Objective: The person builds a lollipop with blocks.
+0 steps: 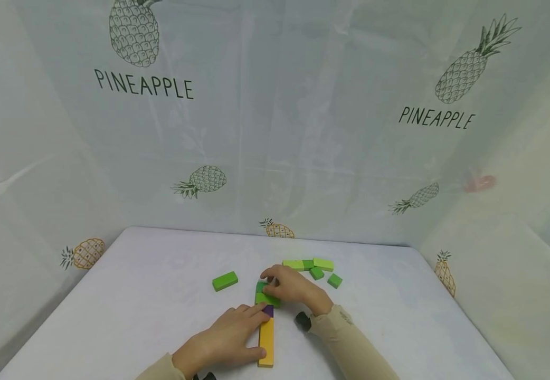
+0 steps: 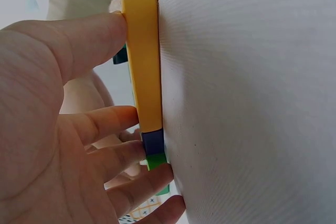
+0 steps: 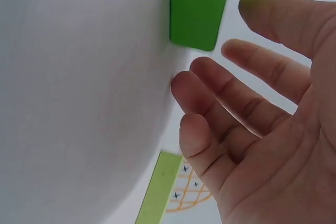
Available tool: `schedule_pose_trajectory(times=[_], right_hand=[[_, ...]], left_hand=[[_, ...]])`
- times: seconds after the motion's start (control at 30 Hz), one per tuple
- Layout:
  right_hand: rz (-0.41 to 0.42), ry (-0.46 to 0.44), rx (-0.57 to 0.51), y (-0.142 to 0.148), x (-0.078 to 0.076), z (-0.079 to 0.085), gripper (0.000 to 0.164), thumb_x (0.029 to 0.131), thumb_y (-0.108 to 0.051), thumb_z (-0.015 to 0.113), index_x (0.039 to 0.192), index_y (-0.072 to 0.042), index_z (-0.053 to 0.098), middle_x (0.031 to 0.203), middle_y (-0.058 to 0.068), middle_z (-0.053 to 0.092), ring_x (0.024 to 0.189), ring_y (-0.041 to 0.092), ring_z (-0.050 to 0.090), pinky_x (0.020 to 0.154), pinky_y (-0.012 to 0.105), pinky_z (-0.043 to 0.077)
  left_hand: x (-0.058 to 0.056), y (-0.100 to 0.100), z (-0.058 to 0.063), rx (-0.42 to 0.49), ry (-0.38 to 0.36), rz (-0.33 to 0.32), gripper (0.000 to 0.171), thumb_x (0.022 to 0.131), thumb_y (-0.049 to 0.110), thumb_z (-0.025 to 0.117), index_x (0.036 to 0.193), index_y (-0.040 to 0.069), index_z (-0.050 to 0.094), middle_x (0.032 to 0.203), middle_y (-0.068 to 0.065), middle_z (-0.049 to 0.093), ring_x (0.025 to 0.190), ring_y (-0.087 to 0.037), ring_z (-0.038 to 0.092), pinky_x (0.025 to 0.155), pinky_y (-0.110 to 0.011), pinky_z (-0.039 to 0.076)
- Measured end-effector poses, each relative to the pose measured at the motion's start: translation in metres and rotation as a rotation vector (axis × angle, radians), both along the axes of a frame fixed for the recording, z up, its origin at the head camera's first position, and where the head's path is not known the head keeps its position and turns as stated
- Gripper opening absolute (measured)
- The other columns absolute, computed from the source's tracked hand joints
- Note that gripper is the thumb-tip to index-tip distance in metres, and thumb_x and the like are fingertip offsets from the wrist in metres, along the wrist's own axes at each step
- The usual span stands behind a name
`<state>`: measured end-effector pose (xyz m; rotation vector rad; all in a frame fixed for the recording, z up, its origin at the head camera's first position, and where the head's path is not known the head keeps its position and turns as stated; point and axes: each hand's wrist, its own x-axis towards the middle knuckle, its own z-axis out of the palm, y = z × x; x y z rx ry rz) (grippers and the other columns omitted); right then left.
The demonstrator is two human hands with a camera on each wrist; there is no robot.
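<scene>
A long yellow block (image 1: 266, 343) lies on the table with a small purple cube (image 1: 268, 310) at its far end. My left hand (image 1: 232, 335) touches their left side, thumb near the yellow block's near end. In the left wrist view its fingers lie extended along the yellow block, the purple cube, which looks dark blue there, and a green piece (image 2: 156, 161). Beyond the cube sit a green block (image 1: 268, 299) and a darker green cube (image 1: 261, 287). My right hand (image 1: 296, 285) hovers over these with loosely bent fingers; the right wrist view shows nothing between them.
Left of the green blocks lies a separate green block (image 1: 225, 281). Farther back right are light green blocks (image 1: 323, 264) and small green cubes (image 1: 334, 280). A pineapple-printed sheet (image 1: 275, 132) hangs behind the white table (image 1: 161, 274).
</scene>
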<state>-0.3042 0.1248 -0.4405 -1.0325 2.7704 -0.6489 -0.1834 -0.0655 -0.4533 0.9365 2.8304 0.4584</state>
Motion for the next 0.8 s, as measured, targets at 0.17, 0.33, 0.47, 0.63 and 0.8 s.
schedule_pose_trajectory(times=[0.17,0.33,0.47,0.63,0.8], right_hand=[[-0.03,0.021,-0.029,0.013,-0.002,0.001,0.032,0.091,-0.027,0.063,0.12,-0.012,0.064,0.103,-0.004,0.062,0.085,0.009,0.055,0.075,0.027,0.05],[-0.066,0.037,-0.051,0.033,-0.003,0.001,0.03,0.092,-0.023,0.061,0.12,-0.01,0.064,0.103,-0.003,0.062,0.082,0.01,0.054,0.072,0.027,0.049],[-0.086,0.075,-0.061,0.047,-0.001,0.002,0.029,0.092,-0.02,0.061,0.119,-0.008,0.065,0.102,0.001,0.063,0.08,0.011,0.053,0.068,0.028,0.048],[-0.101,0.159,-0.074,0.065,0.001,0.004,0.026,0.091,-0.017,0.063,0.114,-0.005,0.067,0.102,0.007,0.065,0.082,0.018,0.056,0.07,0.032,0.049],[-0.125,0.229,-0.095,0.079,-0.002,0.006,0.023,0.087,-0.013,0.066,0.107,-0.001,0.068,0.101,0.011,0.066,0.088,0.025,0.059,0.077,0.04,0.05]], left_hand=[[0.0,0.0,-0.001,-0.003,0.015,0.009,0.064,0.083,0.061,0.061,0.135,0.025,0.05,0.149,0.0,0.038,0.129,-0.022,0.041,0.101,-0.052,0.037],[0.0,0.0,-0.002,-0.002,0.009,0.011,0.064,0.082,0.061,0.061,0.135,0.027,0.05,0.149,0.0,0.038,0.129,-0.023,0.041,0.102,-0.054,0.037],[0.0,0.0,-0.002,-0.007,0.0,0.016,0.064,0.082,0.062,0.061,0.135,0.029,0.049,0.149,0.0,0.038,0.13,-0.024,0.041,0.101,-0.055,0.037],[0.001,0.001,-0.003,-0.01,0.007,0.017,0.064,0.082,0.061,0.061,0.136,0.029,0.049,0.15,0.001,0.037,0.13,-0.023,0.041,0.102,-0.053,0.037],[0.0,0.0,-0.004,-0.01,0.009,0.011,0.064,0.082,0.062,0.06,0.135,0.029,0.049,0.15,0.001,0.037,0.13,-0.023,0.041,0.102,-0.054,0.037]])
